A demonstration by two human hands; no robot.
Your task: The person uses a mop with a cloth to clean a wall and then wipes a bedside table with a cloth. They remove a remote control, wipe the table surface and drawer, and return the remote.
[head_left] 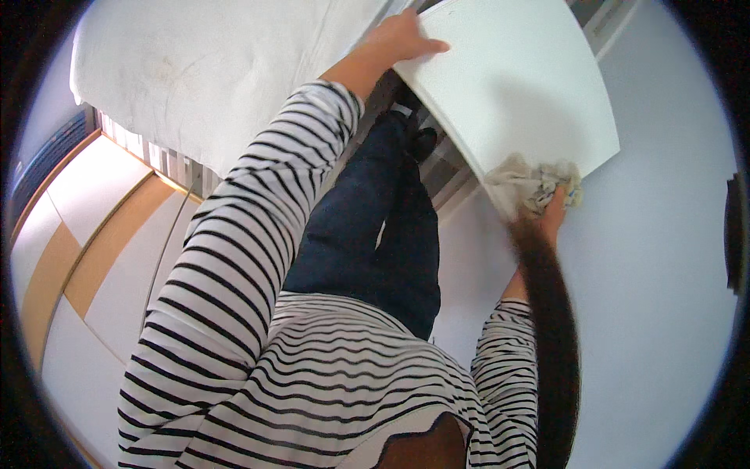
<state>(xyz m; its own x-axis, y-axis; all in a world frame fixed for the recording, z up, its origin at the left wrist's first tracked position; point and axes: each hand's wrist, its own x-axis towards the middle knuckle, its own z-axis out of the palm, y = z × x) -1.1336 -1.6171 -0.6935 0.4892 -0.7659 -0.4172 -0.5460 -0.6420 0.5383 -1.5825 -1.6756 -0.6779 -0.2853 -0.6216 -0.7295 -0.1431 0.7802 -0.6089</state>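
Note:
My left hand [404, 39] grips the left edge of a smooth white panel [516, 74]. Its thumb lies over the top face, and some of its fingers are hidden. At the panel's near end, my right hand [553, 213] is closed on a crumpled, pale patterned cloth [531, 184]. The cloth rests against the panel's near edge and partly covers it. A dark hanging strand, likely hair, passes in front of my right wrist and hides part of it.
A whitish sheet with faint stains [203, 70] covers a wide flat surface at the upper left. Below it stands a white and wood-toned cabinet [117, 258]. A pale wall [648, 273] rises at the right, with a dark object [734, 234] on it. My legs are below the panel.

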